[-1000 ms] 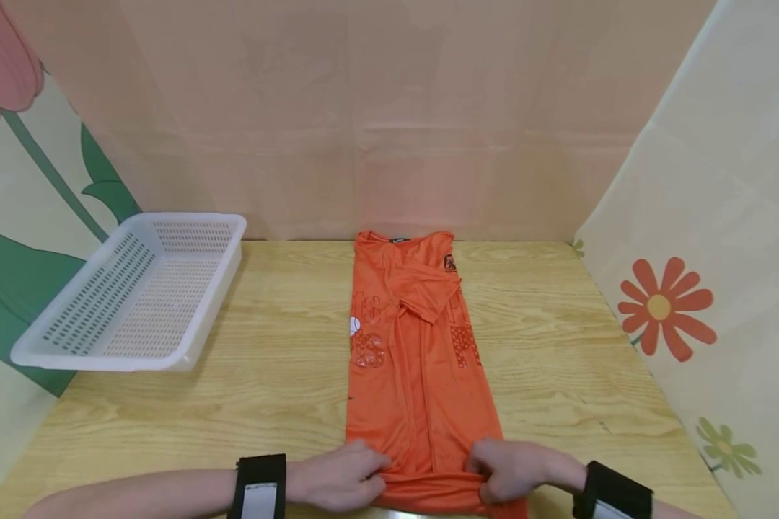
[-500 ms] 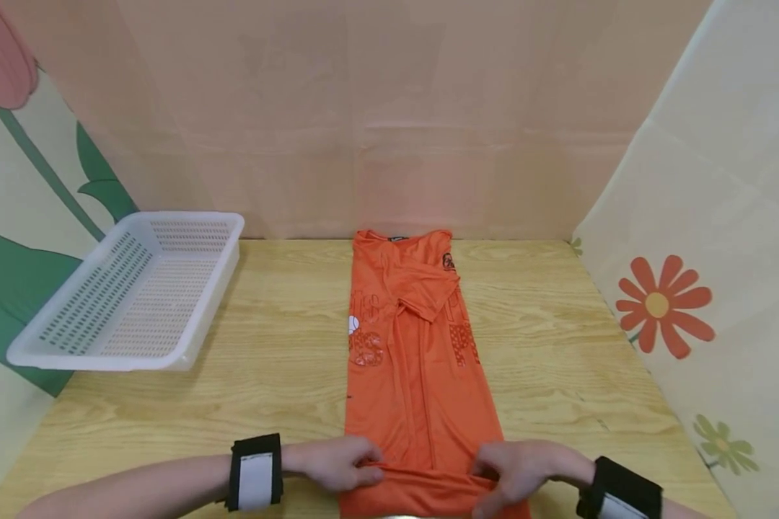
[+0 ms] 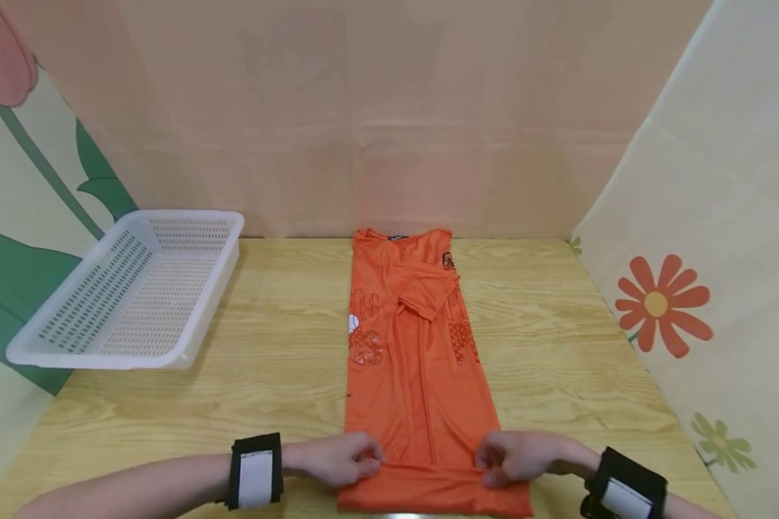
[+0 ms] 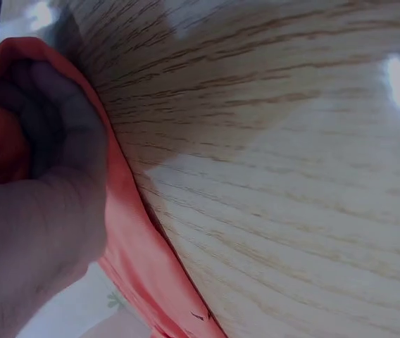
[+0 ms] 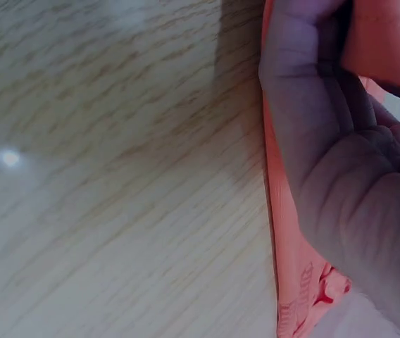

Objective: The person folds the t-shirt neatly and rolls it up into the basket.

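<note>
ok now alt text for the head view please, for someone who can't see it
A person's left hand and right hand hold the turned-up near end of an orange shirt on a wood-grain table. A white perforated basket sits at the left.

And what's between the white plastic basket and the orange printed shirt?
Bare yellowish wood-grain tabletop lies between basket and shirt, in the head view.
</note>
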Tool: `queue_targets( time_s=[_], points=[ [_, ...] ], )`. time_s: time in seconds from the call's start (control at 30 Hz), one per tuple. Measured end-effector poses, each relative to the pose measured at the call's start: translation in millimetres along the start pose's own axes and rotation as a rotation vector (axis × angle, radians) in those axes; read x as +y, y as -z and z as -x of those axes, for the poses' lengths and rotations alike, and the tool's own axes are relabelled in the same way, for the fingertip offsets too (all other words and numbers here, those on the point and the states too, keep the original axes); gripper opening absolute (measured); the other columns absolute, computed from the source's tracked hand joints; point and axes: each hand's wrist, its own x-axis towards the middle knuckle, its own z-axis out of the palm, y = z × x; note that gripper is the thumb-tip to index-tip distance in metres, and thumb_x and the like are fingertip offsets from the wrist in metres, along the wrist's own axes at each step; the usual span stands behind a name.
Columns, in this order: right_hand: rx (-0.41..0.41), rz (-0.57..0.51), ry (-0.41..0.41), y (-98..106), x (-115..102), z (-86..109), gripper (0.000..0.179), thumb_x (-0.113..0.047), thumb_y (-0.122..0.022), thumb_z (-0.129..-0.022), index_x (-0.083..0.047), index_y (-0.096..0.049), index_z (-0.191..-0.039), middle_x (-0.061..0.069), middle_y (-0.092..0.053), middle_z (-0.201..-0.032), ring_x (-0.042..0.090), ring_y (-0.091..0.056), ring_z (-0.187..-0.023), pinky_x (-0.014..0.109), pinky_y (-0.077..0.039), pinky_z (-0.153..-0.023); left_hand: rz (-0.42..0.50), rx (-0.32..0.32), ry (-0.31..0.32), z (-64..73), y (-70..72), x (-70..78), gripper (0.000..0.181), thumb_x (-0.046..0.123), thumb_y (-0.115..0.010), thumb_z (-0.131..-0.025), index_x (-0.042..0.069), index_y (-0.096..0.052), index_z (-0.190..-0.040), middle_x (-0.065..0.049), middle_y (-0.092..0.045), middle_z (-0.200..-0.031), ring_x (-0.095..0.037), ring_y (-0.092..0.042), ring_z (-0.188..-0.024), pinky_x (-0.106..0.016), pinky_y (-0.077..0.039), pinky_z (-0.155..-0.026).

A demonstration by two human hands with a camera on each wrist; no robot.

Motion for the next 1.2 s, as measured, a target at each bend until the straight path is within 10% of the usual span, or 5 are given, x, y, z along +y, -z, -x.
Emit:
queue_targets(
  time_s=[0.37,0.63,0.83,1.03,1.2],
  points=[
    [0.088,0.132,0.078,-2.3,18.6,-20.4,0.02,-0.036,-0.08,-0.091,-0.023,-0.069,-0.079,-0.013,-0.057,-0.071,0.003,-0.048,-0.06,0.021,-0.036,-0.055,-0.549,0.045,-0.075,-2.5,-4.5,3.5,0.015,0.012,-0.064,-0.101,0.013,-0.067,-0.086,0.015,-0.052,-0.07,0.003,-0.044,-0.063,-0.014,-0.041,-0.06],
    [0.223,0.699,0.555,-22.1,-69.5,17.2,0.012,-0.021,-0.075,-0.094,-0.024,-0.064,-0.098,-0.016,-0.056,-0.092,-0.007,-0.047,-0.078,0.015,-0.044,-0.068,-1.141,0.179,-0.555,-3.1,-13.3,-3.8,0.013,0.025,-0.073,-0.095,0.027,-0.068,-0.107,0.014,-0.063,-0.101,0.0,-0.06,-0.092,-0.012,-0.047,-0.075],
    [0.251,0.933,0.645,-32.2,-69.4,21.9,0.039,-0.06,-0.062,-0.1,-0.024,-0.063,-0.115,-0.014,-0.063,-0.109,-0.005,-0.054,-0.09,0.015,-0.048,-0.073,-1.368,0.205,-0.675,-0.2,-21.4,-4.0,0.009,0.036,-0.069,-0.097,0.028,-0.067,-0.094,0.015,-0.062,-0.091,0.001,-0.058,-0.081,-0.014,-0.044,-0.062],
    [0.304,0.934,0.559,-39.2,-71.7,22.7,0.017,-0.026,-0.077,-0.09,-0.025,-0.065,-0.102,-0.018,-0.062,-0.092,-0.005,-0.05,-0.078,0.016,-0.045,-0.067,-1.448,0.292,-0.66,-0.3,-30.0,-6.0,0.01,0.032,-0.071,-0.093,0.025,-0.068,-0.099,0.015,-0.065,-0.09,0.001,-0.058,-0.072,-0.013,-0.035,-0.048],
    [0.33,0.667,0.469,-35.2,-71.9,19.6,0.02,-0.005,-0.074,-0.075,-0.021,-0.063,-0.079,-0.021,-0.045,-0.074,-0.007,-0.035,-0.066,0.015,-0.034,-0.059,-1.181,0.226,-0.534,-7.9,-28.4,-13.6,0.011,0.023,-0.074,-0.09,0.02,-0.069,-0.1,0.013,-0.067,-0.087,0.002,-0.058,-0.07,-0.015,-0.039,-0.052]
  ],
)
